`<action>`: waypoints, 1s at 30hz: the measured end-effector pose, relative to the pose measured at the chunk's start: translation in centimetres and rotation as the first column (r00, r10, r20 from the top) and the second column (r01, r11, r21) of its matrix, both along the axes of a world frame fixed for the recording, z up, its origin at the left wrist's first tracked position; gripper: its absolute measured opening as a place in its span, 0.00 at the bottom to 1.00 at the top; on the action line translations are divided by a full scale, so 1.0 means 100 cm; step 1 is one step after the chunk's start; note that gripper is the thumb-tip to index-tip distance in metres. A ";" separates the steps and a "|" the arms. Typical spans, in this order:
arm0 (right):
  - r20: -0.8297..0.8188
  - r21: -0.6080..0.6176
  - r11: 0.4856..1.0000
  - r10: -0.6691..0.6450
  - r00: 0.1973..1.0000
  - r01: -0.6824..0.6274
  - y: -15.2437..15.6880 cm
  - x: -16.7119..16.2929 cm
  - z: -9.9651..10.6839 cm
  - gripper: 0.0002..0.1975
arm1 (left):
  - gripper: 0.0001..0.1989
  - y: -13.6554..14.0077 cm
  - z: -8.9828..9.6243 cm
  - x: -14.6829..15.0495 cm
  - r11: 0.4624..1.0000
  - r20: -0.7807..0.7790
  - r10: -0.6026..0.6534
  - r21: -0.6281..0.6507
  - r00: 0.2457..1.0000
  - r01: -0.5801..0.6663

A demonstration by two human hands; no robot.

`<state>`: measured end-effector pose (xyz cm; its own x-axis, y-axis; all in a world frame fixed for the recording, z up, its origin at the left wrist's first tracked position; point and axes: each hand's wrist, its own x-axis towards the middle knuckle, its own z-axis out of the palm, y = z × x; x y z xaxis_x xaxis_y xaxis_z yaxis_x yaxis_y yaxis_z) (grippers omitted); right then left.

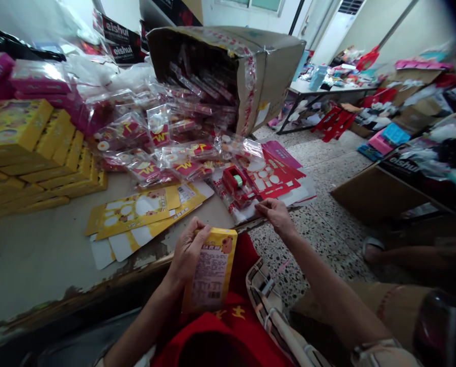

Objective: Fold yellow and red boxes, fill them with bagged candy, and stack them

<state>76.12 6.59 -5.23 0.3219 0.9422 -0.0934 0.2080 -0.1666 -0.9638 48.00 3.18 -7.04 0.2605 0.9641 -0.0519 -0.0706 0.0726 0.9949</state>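
Note:
My left hand [189, 250] grips the upper left side of a yellow cardboard box [214, 270], its printed panel with a barcode facing me, above my lap. My right hand [275, 214] is pinched at the table's edge, just right of a red tape dispenser [233, 179] with a pale green roll. Whatever is between those fingertips, if anything, is too small to make out. Flat yellow box blanks [136, 211] lie on the table left of the dispenser. Behind it are red flat blanks [273, 176].
Yellow boxes [40, 148] are stacked at the left, with pink packs [40, 76] behind. Clear-wrapped packets [182, 165] spill from a large carton [273, 66] lying on its side. An open carton [388, 191] and a person's foot [373, 247] are on the right.

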 end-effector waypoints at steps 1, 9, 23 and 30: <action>0.033 -0.009 1.000 0.030 0.999 -0.030 -0.003 0.004 0.005 0.25 | 0.18 0.002 -0.001 0.002 1.000 0.001 -0.012 0.000 1.000 0.012; 0.345 -0.321 0.529 0.838 0.423 -0.786 -0.013 -0.026 0.089 0.08 | 0.30 0.018 -0.015 0.028 0.996 -0.060 -0.091 0.018 0.994 0.092; 0.235 -0.475 0.405 0.914 0.331 -0.781 0.019 -0.068 0.077 0.07 | 0.26 0.004 -0.010 0.021 0.928 0.256 -0.362 0.005 0.896 0.374; -0.045 -0.333 0.625 0.738 0.674 -0.706 0.010 -0.070 -0.020 0.27 | 0.34 -0.018 0.079 -0.073 0.856 -0.153 -0.382 0.314 0.912 0.411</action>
<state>69.15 7.54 -7.25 -0.4278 0.8022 -0.4165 0.4681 -0.1975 -0.8613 40.66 1.34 0.86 0.6332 0.7437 0.2145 -0.0232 -0.2588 0.9657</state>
